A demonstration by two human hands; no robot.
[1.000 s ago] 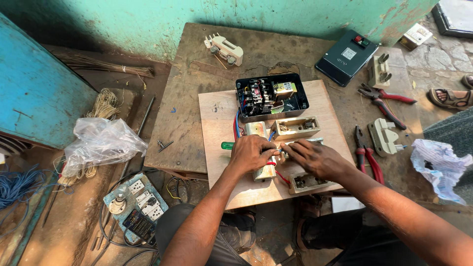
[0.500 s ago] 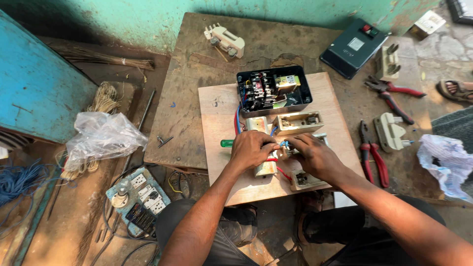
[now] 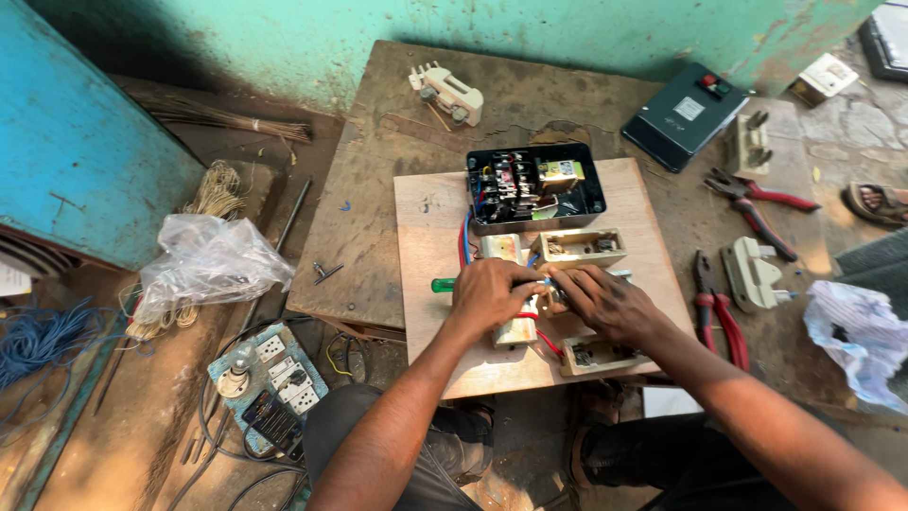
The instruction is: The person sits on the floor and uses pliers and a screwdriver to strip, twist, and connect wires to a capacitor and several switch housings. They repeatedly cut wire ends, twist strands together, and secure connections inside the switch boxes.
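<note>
A pale wooden board (image 3: 430, 222) lies on a worn table and carries an open black starter box (image 3: 534, 185) full of coils and wires, plus cream switch bases (image 3: 579, 246). My left hand (image 3: 490, 295) grips a green-handled screwdriver (image 3: 443, 285) lying across a cream fuse base (image 3: 515, 331). My right hand (image 3: 605, 305) pinches red and blue wires (image 3: 544, 339) at the same spot, fingertips touching the left hand's. Another cream base (image 3: 596, 358) sits just below my right wrist. The screwdriver's tip is hidden under my fingers.
Red-handled pliers (image 3: 717, 312) and cutters (image 3: 761, 203) lie right of the board with cream fuse carriers (image 3: 752, 274). A dark box lid (image 3: 683, 114) sits at the back right. A clear plastic bag (image 3: 210, 260), a socket board (image 3: 270, 383) and a blue wire coil (image 3: 38, 341) are on the left.
Both hands stay together over the fuse base with only small finger shifts. The view has drifted slightly, moving everything a little right and down in the frame.
</note>
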